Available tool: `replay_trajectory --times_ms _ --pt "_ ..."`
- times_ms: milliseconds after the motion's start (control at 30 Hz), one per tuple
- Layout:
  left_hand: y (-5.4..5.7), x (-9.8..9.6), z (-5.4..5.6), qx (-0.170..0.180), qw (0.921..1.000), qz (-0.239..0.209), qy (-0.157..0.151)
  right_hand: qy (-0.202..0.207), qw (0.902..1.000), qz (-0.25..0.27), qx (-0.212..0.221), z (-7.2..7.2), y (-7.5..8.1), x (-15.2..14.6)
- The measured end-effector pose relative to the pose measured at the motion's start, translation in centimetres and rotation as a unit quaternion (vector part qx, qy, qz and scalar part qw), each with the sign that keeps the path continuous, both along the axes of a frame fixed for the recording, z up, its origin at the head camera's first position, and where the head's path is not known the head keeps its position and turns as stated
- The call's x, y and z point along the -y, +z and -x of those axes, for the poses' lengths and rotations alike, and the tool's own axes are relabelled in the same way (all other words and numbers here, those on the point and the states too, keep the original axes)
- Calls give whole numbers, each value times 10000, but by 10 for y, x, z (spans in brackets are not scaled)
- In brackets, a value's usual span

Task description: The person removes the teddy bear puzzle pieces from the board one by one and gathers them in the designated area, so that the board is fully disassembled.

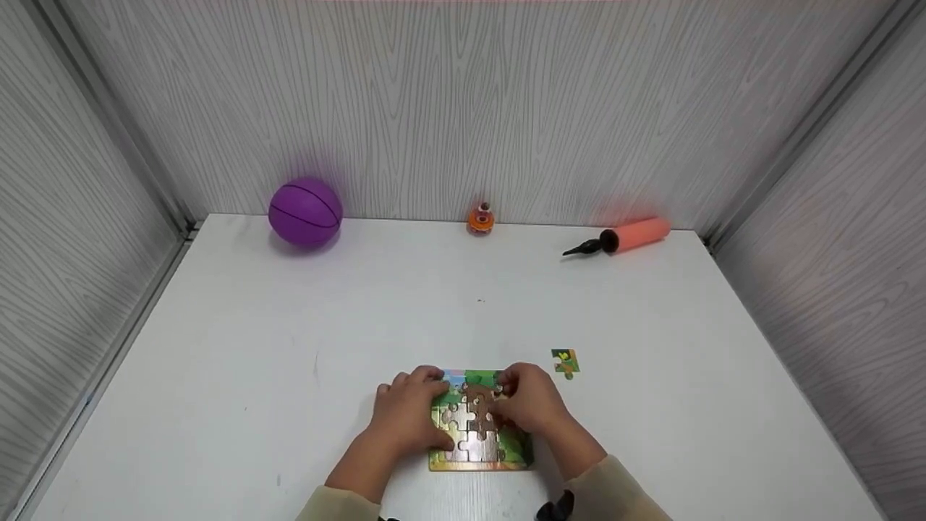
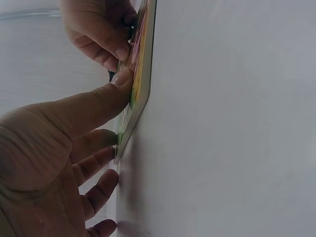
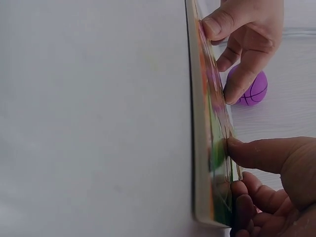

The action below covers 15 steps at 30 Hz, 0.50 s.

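Note:
A square jigsaw puzzle board (image 1: 480, 466) with a brown animal on a green background lies on the white table, many of its pieces set in the frame. My left hand (image 1: 406, 412) is spread over its left side, thumb on the lower left pieces and fingertips along the upper left edge. My right hand (image 1: 534, 402) bends over the right side. Its thumb and fingertips pinch a puzzle piece (image 3: 240, 173), seen nearly edge-on in the right wrist view and mostly hidden by the fingers. A loose puzzle piece (image 1: 566, 363), green and orange, lies just beyond the right hand.
Along the back wall stand a purple ball (image 1: 305, 213) at left, a small orange toy (image 1: 480, 218) in the middle and an orange hand pump (image 1: 636, 235) with a black nozzle at right. Grey wood-grain panels (image 1: 463, 108) enclose the table (image 1: 289, 325).

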<state>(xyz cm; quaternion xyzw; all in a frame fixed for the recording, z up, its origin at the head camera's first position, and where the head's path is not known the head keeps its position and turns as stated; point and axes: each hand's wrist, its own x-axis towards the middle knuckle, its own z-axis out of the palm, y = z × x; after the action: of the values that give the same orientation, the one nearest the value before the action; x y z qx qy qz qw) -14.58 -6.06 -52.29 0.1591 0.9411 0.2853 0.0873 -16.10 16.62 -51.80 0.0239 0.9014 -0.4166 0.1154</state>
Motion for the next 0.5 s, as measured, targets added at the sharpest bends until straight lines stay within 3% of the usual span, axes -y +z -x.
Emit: replay_trajectory --times_ms 267,500 --pt "0 0 0 91 9999 -66 31 75 9995 287 -113 0 -2 -3" --pt "3 -1 0 82 9999 43 40 128 9974 456 -535 -1 -2 -7"
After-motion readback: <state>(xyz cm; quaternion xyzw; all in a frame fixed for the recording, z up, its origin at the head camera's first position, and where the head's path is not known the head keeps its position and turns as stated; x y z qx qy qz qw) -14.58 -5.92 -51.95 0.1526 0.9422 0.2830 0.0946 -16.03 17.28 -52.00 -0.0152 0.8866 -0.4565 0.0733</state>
